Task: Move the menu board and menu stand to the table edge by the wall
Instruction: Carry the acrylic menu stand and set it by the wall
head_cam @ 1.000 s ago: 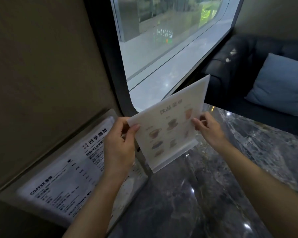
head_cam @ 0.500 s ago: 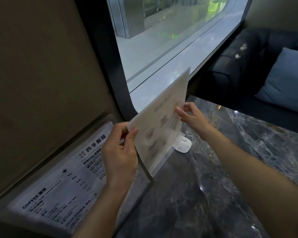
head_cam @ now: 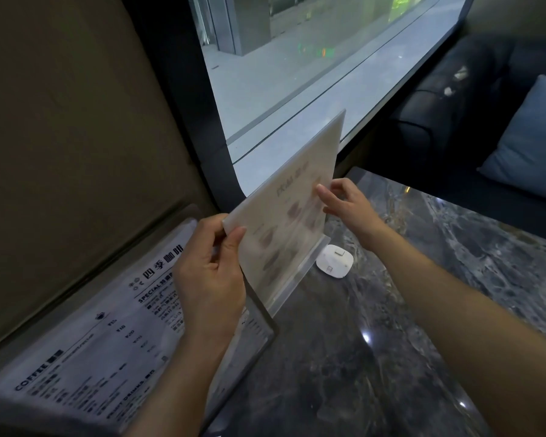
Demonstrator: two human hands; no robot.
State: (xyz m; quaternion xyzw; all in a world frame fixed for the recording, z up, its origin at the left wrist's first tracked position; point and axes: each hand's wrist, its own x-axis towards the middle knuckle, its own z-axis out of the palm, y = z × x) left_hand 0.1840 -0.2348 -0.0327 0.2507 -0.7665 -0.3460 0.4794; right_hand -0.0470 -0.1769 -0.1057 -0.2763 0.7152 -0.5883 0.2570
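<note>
While both hands steady it, the clear acrylic menu stand with a pale printed drinks sheet (head_cam: 292, 216) stands upright on the dark marbled stone table (head_cam: 391, 357), its foot along the edge below the window (head_cam: 297, 74) and wall; the left hand (head_cam: 208, 272) is clamped on the near upper corner, thumb in front and fingers behind, while the right hand (head_cam: 349, 205) rests loosely on the far side edge, fingers spread and only lightly touching; the large flat black-framed menu board with white price lists (head_cam: 108, 335) leans against the tan wall panel (head_cam: 76, 121) just beside and behind the stand; a small white rounded square puck (head_cam: 334, 261) lies just beside the stand's foot; judging by looks, the stand is light, stiff and smooth, likely slippery and easily tipped, so pinching both side edges low, near the foot, seems safest; the board looks broader and heavier, best taken by its frame with two hands.
</note>
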